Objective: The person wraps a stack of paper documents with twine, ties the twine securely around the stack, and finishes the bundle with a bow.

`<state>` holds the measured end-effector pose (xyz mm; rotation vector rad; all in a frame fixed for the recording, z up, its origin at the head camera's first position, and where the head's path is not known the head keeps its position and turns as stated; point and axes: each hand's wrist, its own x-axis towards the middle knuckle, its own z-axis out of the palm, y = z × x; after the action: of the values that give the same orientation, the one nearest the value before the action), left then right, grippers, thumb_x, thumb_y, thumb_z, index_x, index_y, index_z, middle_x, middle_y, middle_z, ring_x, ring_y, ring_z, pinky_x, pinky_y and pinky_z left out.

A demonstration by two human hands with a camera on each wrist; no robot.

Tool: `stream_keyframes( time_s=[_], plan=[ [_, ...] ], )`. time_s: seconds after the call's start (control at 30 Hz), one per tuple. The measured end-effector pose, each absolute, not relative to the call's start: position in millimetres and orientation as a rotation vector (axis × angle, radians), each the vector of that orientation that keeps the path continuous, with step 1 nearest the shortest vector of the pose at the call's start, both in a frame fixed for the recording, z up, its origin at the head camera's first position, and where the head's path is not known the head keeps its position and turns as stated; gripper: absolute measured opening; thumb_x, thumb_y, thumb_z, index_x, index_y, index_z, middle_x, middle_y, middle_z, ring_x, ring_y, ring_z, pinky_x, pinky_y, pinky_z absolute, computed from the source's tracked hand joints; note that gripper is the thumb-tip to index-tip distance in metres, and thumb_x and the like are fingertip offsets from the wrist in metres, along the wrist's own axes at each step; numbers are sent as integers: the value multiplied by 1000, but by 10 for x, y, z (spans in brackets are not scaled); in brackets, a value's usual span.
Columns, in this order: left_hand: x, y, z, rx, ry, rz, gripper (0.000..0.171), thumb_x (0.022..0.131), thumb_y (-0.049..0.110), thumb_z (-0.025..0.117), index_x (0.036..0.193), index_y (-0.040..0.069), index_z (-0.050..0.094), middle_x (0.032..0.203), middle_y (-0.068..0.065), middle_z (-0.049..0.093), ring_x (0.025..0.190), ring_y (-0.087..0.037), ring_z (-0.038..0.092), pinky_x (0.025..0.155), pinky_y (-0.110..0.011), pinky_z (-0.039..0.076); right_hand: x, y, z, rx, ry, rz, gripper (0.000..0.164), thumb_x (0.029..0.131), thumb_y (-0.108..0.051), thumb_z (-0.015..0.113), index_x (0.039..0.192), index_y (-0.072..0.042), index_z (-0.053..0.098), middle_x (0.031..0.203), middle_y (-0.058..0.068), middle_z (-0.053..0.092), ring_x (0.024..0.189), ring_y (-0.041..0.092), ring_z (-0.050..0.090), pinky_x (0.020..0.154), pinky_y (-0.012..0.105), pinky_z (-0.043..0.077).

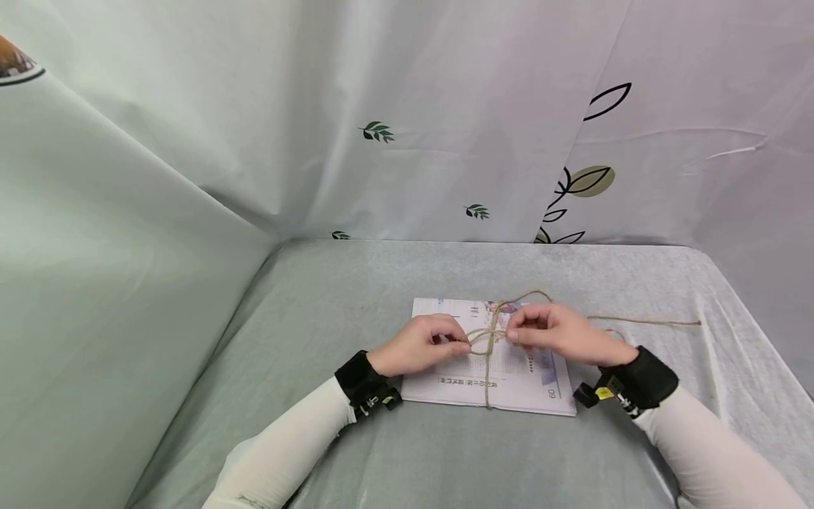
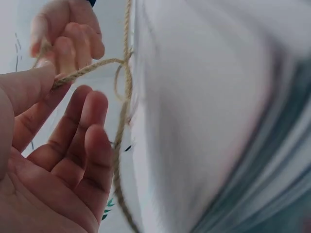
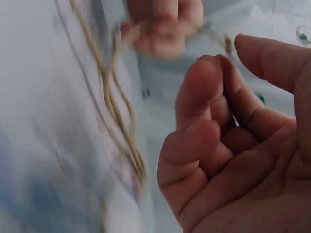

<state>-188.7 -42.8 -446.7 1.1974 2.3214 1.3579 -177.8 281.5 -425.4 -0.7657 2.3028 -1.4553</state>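
Observation:
A flat stack of newspapers (image 1: 445,390) lies on the covered table, with jute twine (image 1: 487,378) running across its middle and crossing near the centre. At the left of the crossing, my left hand (image 1: 422,345) pinches a loop of the twine between thumb and forefinger; the left wrist view shows this twine (image 2: 90,69) leading to the knot area. My right hand (image 1: 566,334) is just right of the crossing, its thumb and forefinger at a strand of twine (image 3: 228,44). Its other fingers are curled. The knot itself is partly blurred in the right wrist view.
A loose tail of twine (image 1: 655,322) stretches to the right over the grey table cover (image 1: 331,297). Pale curtains (image 1: 445,85) with leaf prints stand behind the table, and a plain sheet (image 1: 114,247) hangs on the left.

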Motion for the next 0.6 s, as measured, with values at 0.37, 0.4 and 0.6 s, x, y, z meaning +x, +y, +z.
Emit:
stream_keyframes(
  time_s=[0.37, 0.4, 0.6],
  plan=[
    [-1957, -582, -4281, 1069, 2226, 1516, 12, 109, 15, 75, 110, 7, 84, 101, -2, 81, 82, -25, 71, 73, -27, 56, -2045, 3524, -4208, -458, 2870, -555, 19, 90, -2, 69, 108, 2, 74, 96, 10, 71, 83, 23, 63, 79, 48, 54],
    [-1962, -591, -4276, 1053, 2218, 1529, 12, 109, 15, 75, 110, 8, 84, 102, -2, 82, 83, -28, 72, 73, -28, 57, -2059, 3561, -4222, -469, 2845, -535, 19, 87, -2, 71, 106, 2, 74, 94, 9, 70, 82, 22, 62, 78, 47, 54],
    [-2003, -631, -4256, 1005, 2107, 1623, 13, 111, 11, 70, 114, 6, 82, 113, -3, 84, 103, -31, 79, 83, -44, 64, -2097, 3618, -4281, -465, 2759, -564, 12, 96, -10, 76, 86, -12, 69, 76, -3, 62, 68, 16, 57, 69, 38, 47]
  ],
)
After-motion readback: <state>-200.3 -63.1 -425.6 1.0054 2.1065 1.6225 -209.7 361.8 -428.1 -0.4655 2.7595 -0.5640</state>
